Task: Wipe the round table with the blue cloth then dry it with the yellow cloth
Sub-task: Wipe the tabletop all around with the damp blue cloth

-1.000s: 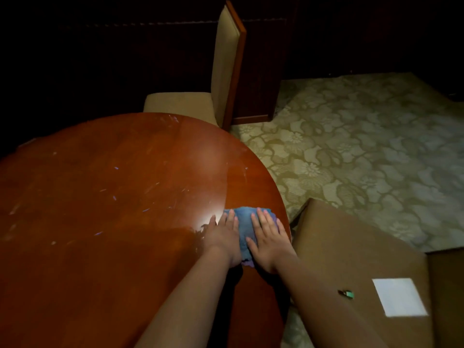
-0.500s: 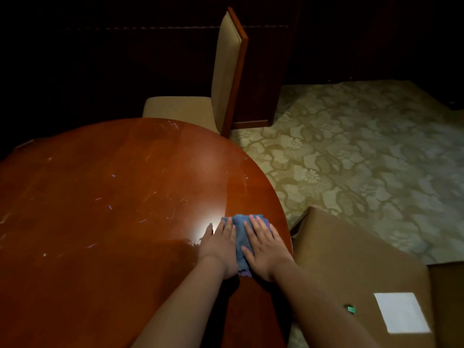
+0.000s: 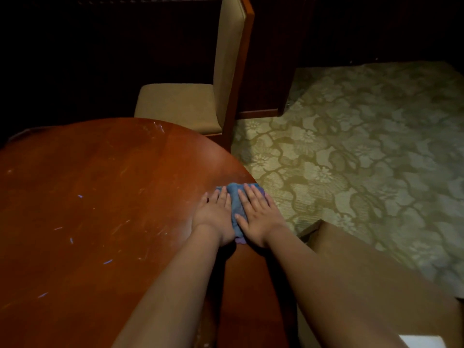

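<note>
Pressing flat, spread fingers, left hand [image 3: 214, 218] and right hand [image 3: 259, 218] pin the blue cloth [image 3: 234, 197] near the round table [image 3: 100, 197]'s right edge for firm wiping.

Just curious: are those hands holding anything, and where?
Nothing is gripped. Both the left hand and right hand press flat on the blue cloth.

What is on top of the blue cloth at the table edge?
Both hands lie flat on the blue cloth: left hand, right hand. Only a strip of it shows between and beyond the fingers; the rest is covered.
</note>
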Demonstrator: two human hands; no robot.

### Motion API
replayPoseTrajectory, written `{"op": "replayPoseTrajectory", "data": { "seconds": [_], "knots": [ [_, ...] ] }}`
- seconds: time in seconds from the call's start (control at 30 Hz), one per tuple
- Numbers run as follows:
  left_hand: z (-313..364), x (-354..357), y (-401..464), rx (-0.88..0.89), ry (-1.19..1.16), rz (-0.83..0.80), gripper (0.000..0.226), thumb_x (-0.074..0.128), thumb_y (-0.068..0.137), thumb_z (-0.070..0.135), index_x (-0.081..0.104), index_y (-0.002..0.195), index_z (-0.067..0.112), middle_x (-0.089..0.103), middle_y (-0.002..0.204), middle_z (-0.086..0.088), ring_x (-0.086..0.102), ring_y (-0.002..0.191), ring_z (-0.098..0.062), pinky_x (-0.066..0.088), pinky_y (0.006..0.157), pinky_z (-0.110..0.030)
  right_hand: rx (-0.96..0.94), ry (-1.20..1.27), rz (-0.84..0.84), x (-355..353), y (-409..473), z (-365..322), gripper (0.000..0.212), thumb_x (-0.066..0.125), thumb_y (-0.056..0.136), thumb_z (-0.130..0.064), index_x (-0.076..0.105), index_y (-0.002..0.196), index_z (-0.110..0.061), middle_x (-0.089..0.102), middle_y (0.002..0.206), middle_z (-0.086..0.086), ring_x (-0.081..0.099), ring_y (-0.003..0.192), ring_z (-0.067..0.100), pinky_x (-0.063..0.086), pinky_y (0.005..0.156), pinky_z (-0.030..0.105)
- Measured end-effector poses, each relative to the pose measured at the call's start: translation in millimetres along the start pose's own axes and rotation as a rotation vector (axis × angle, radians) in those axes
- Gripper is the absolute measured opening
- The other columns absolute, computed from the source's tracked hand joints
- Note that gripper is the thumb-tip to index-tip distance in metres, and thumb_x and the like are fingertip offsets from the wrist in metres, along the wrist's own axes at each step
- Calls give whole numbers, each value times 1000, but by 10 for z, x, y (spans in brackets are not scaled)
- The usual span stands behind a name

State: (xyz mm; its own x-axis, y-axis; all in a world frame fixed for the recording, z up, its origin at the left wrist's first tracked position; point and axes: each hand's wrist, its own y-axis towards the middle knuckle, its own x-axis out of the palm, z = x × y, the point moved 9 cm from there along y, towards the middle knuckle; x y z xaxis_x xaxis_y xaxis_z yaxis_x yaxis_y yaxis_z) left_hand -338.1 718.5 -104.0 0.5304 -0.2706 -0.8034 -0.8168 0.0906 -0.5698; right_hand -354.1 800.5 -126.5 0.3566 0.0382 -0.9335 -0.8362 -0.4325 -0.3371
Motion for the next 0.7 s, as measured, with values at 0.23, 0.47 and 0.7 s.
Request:
{"op": "replayPoseTrajectory", "data": {
  "seconds": [0.23,0.47,0.7],
  "knots": [
    [65,54,-150,-15,43,-2,89,34,92,57,-10,151,6,-14,159,-10,-6,147,-23,1,119,-42,68,42,2,78,-213,-14,87,-19,71,-59,-21,148,-18,-26,155,1,-25,142,14,-13,115,38],
    [457,389,-805,74,103,-2,91,36,92,58,-10,151,5,-15,158,-12,-8,147,-25,2,118,-45,149,132,27,400,-1059,-137,85,-27,60,-59,-32,134,-18,-38,141,-4,-34,131,8,-16,113,38],
    [819,900,-1643,154,134,20,91,38,92,56,-10,150,4,-15,158,-14,-8,147,-27,0,117,-47,219,206,54,733,-2083,-500,87,-28,60,-63,-31,132,-14,-37,141,-1,-34,129,11,-17,111,36]
  ]
}}
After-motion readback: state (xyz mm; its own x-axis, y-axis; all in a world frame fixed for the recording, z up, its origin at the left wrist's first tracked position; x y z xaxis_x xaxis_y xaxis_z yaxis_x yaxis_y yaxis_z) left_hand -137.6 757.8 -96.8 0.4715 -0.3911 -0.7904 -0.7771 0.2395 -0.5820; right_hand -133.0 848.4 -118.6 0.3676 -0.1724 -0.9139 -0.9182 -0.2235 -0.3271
